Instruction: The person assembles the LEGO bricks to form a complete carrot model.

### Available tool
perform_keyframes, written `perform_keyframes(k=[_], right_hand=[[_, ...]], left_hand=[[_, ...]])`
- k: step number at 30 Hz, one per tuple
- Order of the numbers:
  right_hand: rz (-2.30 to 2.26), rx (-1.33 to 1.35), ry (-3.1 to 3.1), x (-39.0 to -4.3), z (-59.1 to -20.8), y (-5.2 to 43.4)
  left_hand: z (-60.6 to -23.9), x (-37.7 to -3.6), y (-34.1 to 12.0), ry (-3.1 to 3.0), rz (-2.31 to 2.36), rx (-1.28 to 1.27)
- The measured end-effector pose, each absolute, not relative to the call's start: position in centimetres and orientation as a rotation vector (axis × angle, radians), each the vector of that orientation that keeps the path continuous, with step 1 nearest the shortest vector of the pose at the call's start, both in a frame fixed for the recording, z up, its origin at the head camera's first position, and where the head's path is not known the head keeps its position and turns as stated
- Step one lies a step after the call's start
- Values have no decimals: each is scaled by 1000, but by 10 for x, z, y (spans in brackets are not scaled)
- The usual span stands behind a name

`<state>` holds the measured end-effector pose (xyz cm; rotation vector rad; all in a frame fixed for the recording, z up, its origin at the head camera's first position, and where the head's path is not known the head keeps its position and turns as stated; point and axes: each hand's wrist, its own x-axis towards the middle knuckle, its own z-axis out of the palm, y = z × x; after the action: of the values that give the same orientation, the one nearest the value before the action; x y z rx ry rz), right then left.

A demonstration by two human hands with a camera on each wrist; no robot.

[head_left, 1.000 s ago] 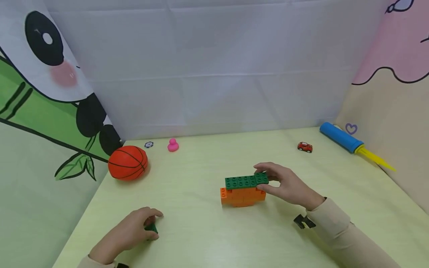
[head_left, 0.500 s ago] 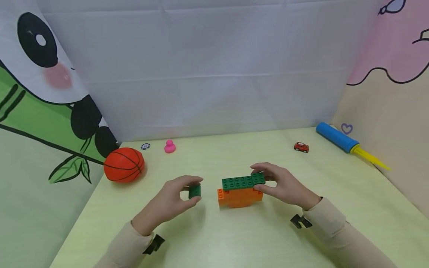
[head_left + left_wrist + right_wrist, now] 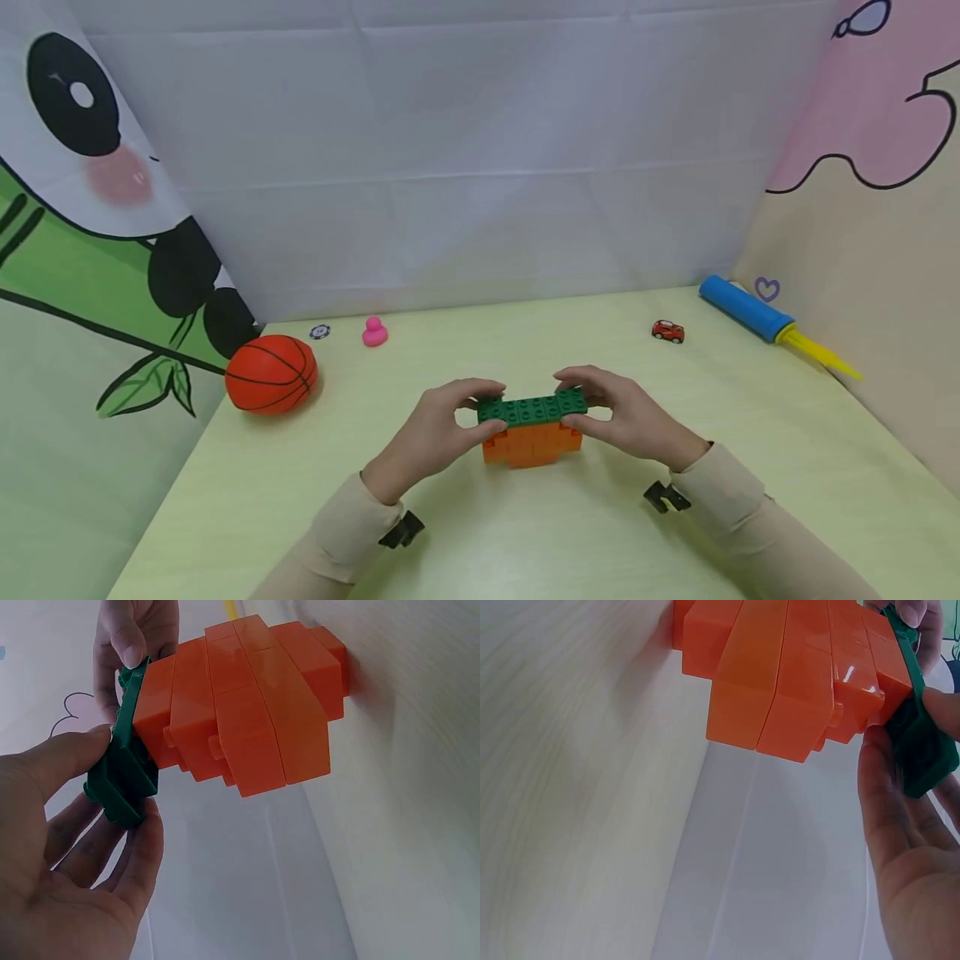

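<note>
Between both sets of fingers, mid-table, sits the orange block stack (image 3: pixel 532 442) w/ its green brick row (image 3: pixel 532 407) on top: left hand (image 3: pixel 438 433) pinches the row's left end, right hand (image 3: pixel 630 414) pinches its right end.

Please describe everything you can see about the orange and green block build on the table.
The block build looks like glossy plastic: an orange body of stacked bricks, stepped narrower toward the bottom, with a row of studded green bricks on top. It stands upright on the pale table, near its middle. The left hand pinches the green row's left end, and the right hand holds its right end.
</note>
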<state>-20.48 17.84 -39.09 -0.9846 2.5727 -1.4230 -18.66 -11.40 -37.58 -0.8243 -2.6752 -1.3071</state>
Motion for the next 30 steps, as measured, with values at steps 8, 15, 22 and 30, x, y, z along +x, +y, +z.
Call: perform_keyframes(k=[8,15,22,30], right_hand=[[-1439,-985,2560,-205,-392,179],[-1456,-984,2536,-206,-392,178],[-1438,-965,2549,-207,-393,178],[-1165,-855,2602,-212,-389,192]], left_hand=[[-378,-190,-112,-2717,-1493,-756],[-379,-190,-111,-2734,-1549,-672],[-377,-190,-111,-2743,-1551,-655],[-385,-190,-118,-2913,-1443,-673]])
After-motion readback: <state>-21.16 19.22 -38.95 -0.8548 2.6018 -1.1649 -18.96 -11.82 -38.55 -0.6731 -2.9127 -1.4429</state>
